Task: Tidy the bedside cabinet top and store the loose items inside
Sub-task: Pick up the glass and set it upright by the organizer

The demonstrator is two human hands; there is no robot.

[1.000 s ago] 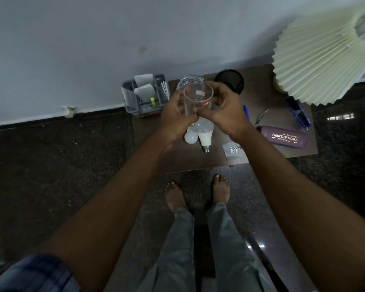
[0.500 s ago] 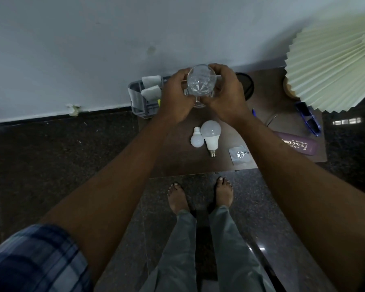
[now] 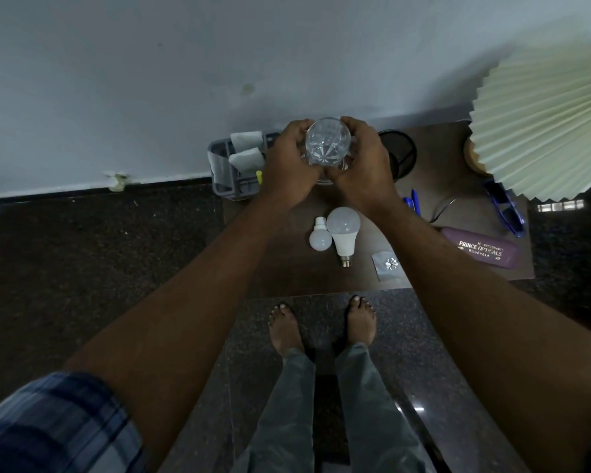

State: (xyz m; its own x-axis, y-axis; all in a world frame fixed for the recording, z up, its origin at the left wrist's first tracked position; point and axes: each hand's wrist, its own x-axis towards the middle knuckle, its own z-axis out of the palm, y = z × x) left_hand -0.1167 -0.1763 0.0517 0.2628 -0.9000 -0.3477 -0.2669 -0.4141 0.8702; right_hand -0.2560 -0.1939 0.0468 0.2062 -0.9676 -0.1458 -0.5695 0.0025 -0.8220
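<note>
Upper centre of frame: left hand and right hand both hold the glass, each grip clamped round its sides, base toward the camera, above the back of the surface. Step, judged: clearing the glass. Bulbs, packet and case lie lower in frame, untouched. Next move calls for setting the glass down steadily, then opening the storage underneath; no door in view.
</note>
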